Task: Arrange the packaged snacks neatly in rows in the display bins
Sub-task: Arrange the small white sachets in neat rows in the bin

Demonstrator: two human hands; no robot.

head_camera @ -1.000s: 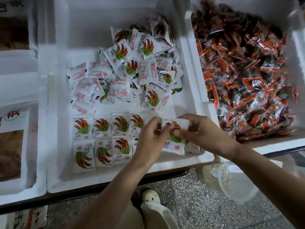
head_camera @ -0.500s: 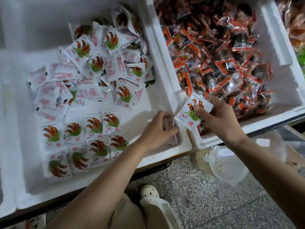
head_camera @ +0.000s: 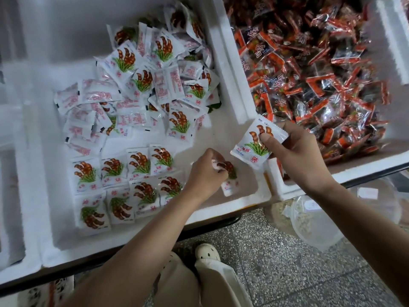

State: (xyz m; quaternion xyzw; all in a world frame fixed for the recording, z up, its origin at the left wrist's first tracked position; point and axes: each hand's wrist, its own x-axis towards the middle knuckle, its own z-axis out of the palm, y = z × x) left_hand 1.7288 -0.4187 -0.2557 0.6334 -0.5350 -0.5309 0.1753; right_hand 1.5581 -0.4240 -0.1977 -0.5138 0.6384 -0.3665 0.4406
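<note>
A white foam bin (head_camera: pixel 223 202) holds small white snack packets printed with brown pods and green leaves. Two neat rows of packets (head_camera: pixel 128 182) lie at its front left, and a loose heap (head_camera: pixel 143 89) fills the back. My left hand (head_camera: pixel 204 179) pinches one packet (head_camera: pixel 230 178) down on the bin floor, just right of the rows. My right hand (head_camera: pixel 296 158) holds a second packet (head_camera: pixel 256 142) in the air above the bin's front right corner, thumb on its face.
Another foam bin (head_camera: pixel 365 160) on the right is piled with red and clear wrapped snacks (head_camera: pixel 309 74). More bins stand at the left edge. Below the bins lie a speckled floor (head_camera: pixel 287 273), a clear plastic bag (head_camera: pixel 314 220) and my shoe (head_camera: pixel 207 251).
My hands have parted: the right one has lifted a packet up and to the right, while the left one has taken a packet down onto the bin floor.
</note>
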